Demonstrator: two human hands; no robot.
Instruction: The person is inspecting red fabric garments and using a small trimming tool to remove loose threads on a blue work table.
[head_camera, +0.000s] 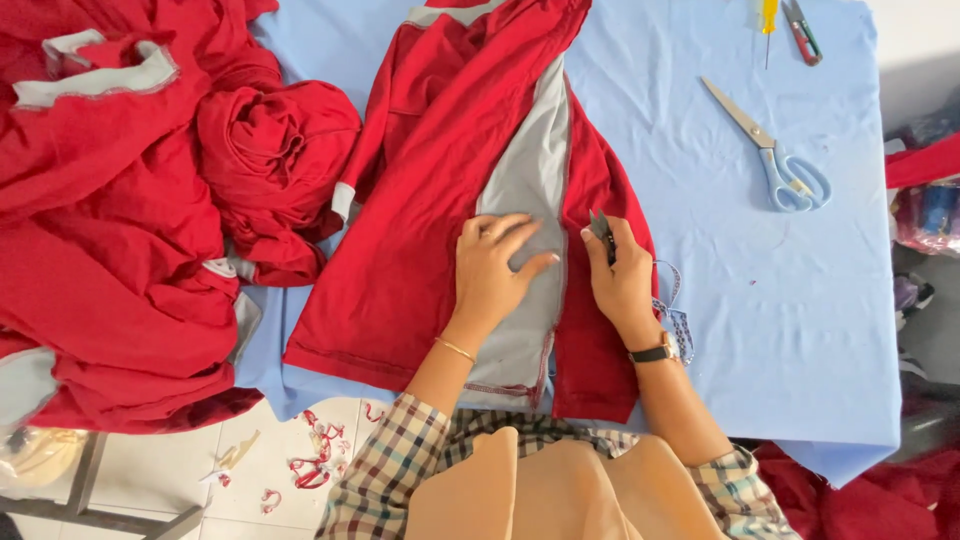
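Fingers (520, 240) of our left hand (492, 272) lie spread flat on the grey panel (530, 180) of the red garment (440, 200), holding nothing. Our right hand (622, 275) is closed around a small dark cutter (601, 230), tip at the seam. The garment lies mid-worktop, its hem at the near edge of the worktop (800, 330). Risk, as we judge it: the tip could nick the red cloth if the fabric bunches under the flat hand. Scissors (775, 155) lie towards the far right corner; a red heap (110, 220) sits at the left edge.

Tool (601, 228) mostly hidden in fingers (612, 262)
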